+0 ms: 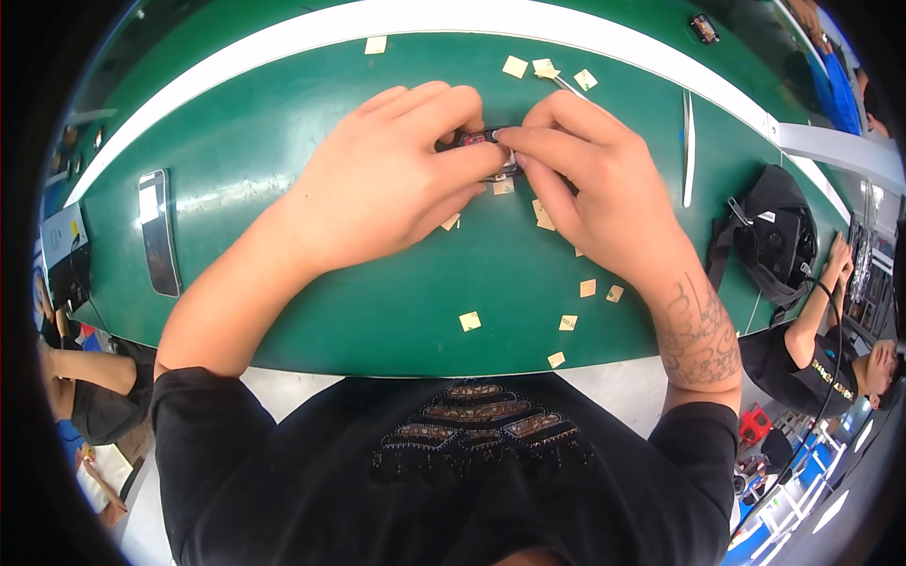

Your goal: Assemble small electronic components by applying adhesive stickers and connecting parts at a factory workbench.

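Note:
My left hand point(401, 165) is closed round the left side of a small black-framed device point(479, 138) with a reddish part inside. The fingers of my right hand point(590, 156) pinch together at its right end. Much of the device is hidden by both hands, so its exact kind does not show. Small cream paper squares point(470, 322) lie scattered under and near the hands. Beyond my right fingers, a thin pale tool point(566, 85) touches one of the far squares point(545, 68); its other end is covered by the hand.
A phone point(159, 232) lies at the left of the green table point(377, 321). On the right are a long thin silvery tool point(688, 149) and a black bag point(774, 231). A white rail point(444, 19) curves along the far edge. Other people point(821, 349) sit at both sides.

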The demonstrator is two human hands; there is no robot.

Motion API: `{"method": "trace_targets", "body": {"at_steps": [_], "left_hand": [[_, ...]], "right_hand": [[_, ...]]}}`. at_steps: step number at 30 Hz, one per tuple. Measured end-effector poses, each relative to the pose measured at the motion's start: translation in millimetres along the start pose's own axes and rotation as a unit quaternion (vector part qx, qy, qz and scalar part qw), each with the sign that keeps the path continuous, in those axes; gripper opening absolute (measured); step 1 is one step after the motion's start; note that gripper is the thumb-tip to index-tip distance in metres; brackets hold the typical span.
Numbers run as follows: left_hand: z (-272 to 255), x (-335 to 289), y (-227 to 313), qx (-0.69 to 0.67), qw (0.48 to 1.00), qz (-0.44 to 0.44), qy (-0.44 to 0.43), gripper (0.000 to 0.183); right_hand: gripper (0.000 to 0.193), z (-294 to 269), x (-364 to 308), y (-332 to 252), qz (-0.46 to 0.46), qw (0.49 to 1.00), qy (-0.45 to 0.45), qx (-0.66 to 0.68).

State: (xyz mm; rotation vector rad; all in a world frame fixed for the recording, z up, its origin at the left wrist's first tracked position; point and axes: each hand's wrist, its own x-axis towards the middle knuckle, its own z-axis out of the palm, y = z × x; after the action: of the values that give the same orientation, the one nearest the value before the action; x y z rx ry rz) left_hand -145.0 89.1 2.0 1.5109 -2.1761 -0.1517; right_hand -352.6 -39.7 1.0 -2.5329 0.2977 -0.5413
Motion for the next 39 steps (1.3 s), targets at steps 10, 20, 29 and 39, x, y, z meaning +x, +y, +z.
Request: {"method": "trace_targets", "body": {"at_steps": [10,20,29,39], "left_hand": [[-1,2,-3,-0.111,0.99,0.033,0.079,0.051],[0,8,0,-0.306,0.941,-0.146,0.025,0.041],[-2,9,-1,-0.32,0.933,-0.165,0.008,0.03],[0,7,-5,-0.334,0.925,-0.183,0.008,0.037]], "right_hand": [[0.021,2,-7,-3,0.156,0.943,-0.002,0.295],[0.015,2,-3,-15,0.163,0.953,0.013,0.254],[0.019,10,-1,-17,0.146,0.96,0.022,0.239],[0.018,9,0,-13,0.159,0.96,0.006,0.231]]}}
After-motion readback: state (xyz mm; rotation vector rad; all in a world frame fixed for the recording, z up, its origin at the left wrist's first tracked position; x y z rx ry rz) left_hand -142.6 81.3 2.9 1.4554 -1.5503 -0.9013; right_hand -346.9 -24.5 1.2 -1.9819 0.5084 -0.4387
